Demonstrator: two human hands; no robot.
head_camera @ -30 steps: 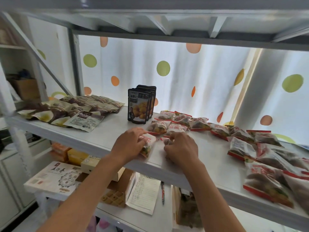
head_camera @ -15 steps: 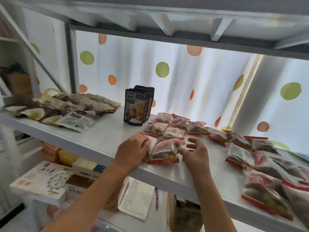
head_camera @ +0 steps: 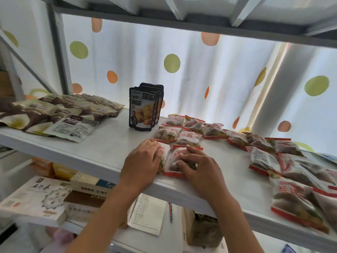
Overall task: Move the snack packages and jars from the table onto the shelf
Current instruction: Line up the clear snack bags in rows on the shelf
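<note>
- A red-edged snack packet [head_camera: 177, 161] lies flat near the front edge of the white shelf [head_camera: 102, 143], its long axis running from the front edge toward the back, red seams at both ends.
- The right hand [head_camera: 198, 169] lies palm-down over this packet, fingers spread and slightly bent, pressing on its clear face; the forearm reaches in from the lower right.
- The left hand [head_camera: 141, 163] rests palm-down on a second packet [head_camera: 163, 157] just beside the first, touching it; the fingers curve over that packet's left side, and whether they actually grip it cannot be told.
- The two hands sit close together, not touching.
- Red characters show on the first packet, partly covered and not fully readable.
- Behind, more red-edged packets [head_camera: 189, 137] lie in rows that trail off to the right.
- Dark standing pouches [head_camera: 144, 110] stand upright behind, the front one reading "油栗仁".
- Brown-and-cream flat packets [head_camera: 60, 110] overlap at the left.
- Boxes [head_camera: 36, 199] lie on the lower shelf.
</note>
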